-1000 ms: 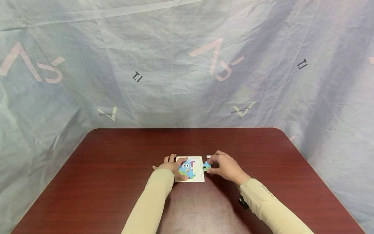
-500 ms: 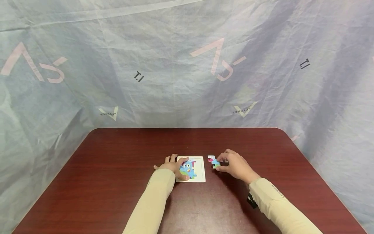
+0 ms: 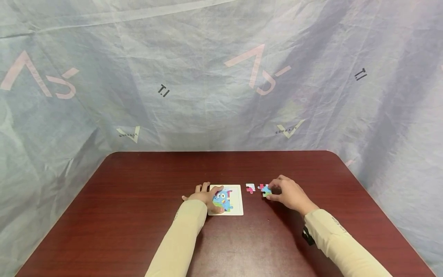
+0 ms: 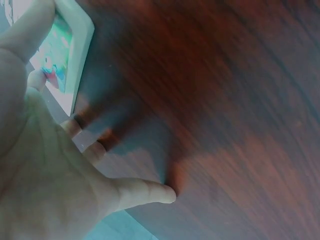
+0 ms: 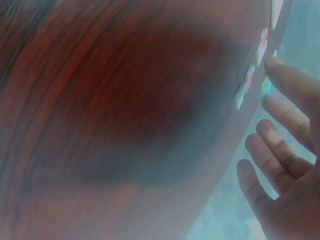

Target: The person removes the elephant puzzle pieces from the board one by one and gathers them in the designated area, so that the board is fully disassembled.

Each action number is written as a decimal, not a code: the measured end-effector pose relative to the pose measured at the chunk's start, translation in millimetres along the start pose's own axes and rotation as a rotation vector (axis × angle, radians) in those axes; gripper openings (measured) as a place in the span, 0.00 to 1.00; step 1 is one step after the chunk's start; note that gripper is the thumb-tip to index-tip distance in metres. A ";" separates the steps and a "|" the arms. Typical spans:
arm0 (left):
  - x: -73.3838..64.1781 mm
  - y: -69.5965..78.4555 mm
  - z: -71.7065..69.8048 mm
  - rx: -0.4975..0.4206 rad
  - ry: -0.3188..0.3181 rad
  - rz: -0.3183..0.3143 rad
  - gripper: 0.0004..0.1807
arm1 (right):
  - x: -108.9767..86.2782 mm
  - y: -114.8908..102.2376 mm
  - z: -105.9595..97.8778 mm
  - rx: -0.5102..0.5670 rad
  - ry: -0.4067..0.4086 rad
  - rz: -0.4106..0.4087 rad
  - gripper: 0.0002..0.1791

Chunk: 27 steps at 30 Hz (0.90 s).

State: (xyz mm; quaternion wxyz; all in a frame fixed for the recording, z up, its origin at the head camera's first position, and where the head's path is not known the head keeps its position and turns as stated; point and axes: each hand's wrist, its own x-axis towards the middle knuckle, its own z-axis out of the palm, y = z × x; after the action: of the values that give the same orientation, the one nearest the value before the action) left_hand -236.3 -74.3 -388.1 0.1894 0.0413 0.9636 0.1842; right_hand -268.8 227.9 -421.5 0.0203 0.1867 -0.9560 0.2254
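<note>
In the head view a white-framed puzzle board (image 3: 237, 202) lies on the table, its left part filled with pieces that show a blue cartoon creature. My left hand (image 3: 202, 197) rests spread at its left side, thumb and forefinger over the picture; the left wrist view shows the other fingers stretched above the table beside the frame (image 4: 82, 40). To the right of the board, my right hand (image 3: 290, 194) pinches a blue and green puzzle piece (image 3: 266, 192) between thumb and forefinger. A pink piece (image 3: 261, 186) sits right behind it, partly covered.
Between the board and the right hand lies a white and pink puzzle piece (image 3: 250, 187). The dark red wooden table (image 3: 166, 169) ends at a grey printed cloth (image 3: 207, 115) that hangs behind and at both sides.
My right hand has moved right, away from the board, carrying the blue and green puzzle piece towards the pink one. My left hand stays on the board.
</note>
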 end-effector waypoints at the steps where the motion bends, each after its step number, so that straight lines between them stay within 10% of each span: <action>1: -0.1 -0.4 0.1 0.000 0.002 -0.001 0.42 | -0.1 1.8 -1.0 -0.001 -0.001 0.002 0.13; 27: -2.0 0.2 -2.1 0.006 -0.003 0.007 0.42 | -0.6 40.5 -12.5 -0.021 -0.011 0.067 0.14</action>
State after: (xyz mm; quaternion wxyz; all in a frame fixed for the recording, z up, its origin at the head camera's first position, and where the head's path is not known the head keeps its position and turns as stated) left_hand -235.2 -75.1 -385.6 0.1900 0.0453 0.9637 0.1818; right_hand -283.6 267.2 -427.6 0.0092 0.1556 -0.9641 0.2149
